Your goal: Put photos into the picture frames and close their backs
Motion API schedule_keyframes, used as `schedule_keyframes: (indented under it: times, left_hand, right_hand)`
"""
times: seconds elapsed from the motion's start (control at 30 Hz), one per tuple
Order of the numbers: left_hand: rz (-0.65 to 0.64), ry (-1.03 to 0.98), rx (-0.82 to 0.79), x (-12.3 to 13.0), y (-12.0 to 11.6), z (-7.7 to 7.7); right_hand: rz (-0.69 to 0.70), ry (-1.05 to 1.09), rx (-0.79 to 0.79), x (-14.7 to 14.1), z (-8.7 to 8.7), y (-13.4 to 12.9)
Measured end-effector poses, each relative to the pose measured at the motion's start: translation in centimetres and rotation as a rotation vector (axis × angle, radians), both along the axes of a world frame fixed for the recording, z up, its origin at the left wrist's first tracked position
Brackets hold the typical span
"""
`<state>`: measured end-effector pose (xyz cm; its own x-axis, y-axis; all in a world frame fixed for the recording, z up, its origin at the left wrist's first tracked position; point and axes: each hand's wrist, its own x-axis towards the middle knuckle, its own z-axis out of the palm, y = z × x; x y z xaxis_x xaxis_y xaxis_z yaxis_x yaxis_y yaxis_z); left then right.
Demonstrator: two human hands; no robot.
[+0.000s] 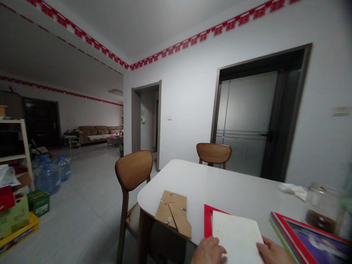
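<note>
A white sheet [238, 233] lies over a red picture frame [208, 222] at the table's near edge, covering most of it. My left hand [209, 250] has its fingers curled over the lower left edge of the sheet, beside the red border. On the opposite side, my right hand [273, 250] grips the sheet's right edge between thumb and fingers. To the left is a brown backing board [178, 211] with metal clips and a fold-out stand, its near end at the table edge. Several picture frames [310, 238], red and green among them, are stacked to the right.
A glass jar [321, 207] with dark contents stands at the right of the white table [192, 176], near a crumpled white tissue [293, 190]. Wooden chairs [134, 170] stand at the left and far sides. Water jugs [49, 178] and boxes [38, 202] occupy the floor at left.
</note>
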<state>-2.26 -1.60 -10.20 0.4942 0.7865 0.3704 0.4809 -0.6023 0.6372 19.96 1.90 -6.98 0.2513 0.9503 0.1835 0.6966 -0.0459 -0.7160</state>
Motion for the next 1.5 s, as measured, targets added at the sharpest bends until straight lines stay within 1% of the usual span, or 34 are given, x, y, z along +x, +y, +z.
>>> schedule_keyframes:
  times: [0.2,0.27,0.37,0.5,0.63,0.7,0.83,0.97,1.03,1.17,1.27,1.33,1.4,1.5]
  left_hand:
    - [-0.024,0.011,-0.013,-0.7,-0.8,0.9]
    - [-0.013,0.006,-0.040,-0.8,-1.2,1.5]
    - [0.023,0.017,-0.098,-0.9,-2.0,2.9]
    - [0.036,0.050,-0.126,-1.2,-2.7,4.2]
    - [0.021,0.060,-0.091,-1.4,-2.7,4.5]
    - [0.020,0.072,-0.092,-1.5,-2.6,4.5]
    - [0.019,0.075,-0.084,-1.7,-2.6,4.5]
    - [0.009,0.082,-0.067,-1.8,-2.6,4.4]
    - [0.014,0.087,-0.066,-1.9,-2.5,4.3]
    - [0.020,0.103,-0.056,-1.8,-2.4,4.1]
    - [0.019,0.124,-0.053,-1.8,-2.4,4.3]
    - [0.019,0.138,-0.056,-1.8,-2.5,4.6]
    - [0.014,0.151,-0.057,-1.9,-2.5,4.9]
    - [-0.007,0.162,-0.051,-2.1,-2.5,5.0]
  right_hand:
    - [-0.036,0.043,-0.026,-0.1,1.3,-0.8]
    - [-0.044,0.059,-0.064,-0.1,2.0,-1.0]
    - [-0.015,0.071,-0.087,-0.6,2.8,-1.4]
    - [0.010,0.038,-0.062,-1.6,3.0,-2.0]
    - [0.010,0.116,-0.100,-1.9,3.1,-2.4]
    - [-0.005,0.112,-0.122,-1.9,3.3,-2.5]
    - [-0.003,-0.028,-0.106,-2.6,3.6,-2.4]
    - [0.028,-0.334,-0.149,-2.9,3.7,-1.9]
    - [0.027,-0.427,-0.182,-3.0,3.6,-1.8]
    - [-0.018,-0.588,-0.213,-3.6,3.3,-2.5]
    - [-0.084,-0.733,-0.138,-4.4,2.9,-3.2]
    - [-0.128,-0.775,-0.093,-4.6,2.6,-3.3]
    - [-0.161,-0.758,-0.089,-4.5,2.2,-3.3]
    - [-0.157,-0.703,-0.088,-4.1,1.6,-3.1]
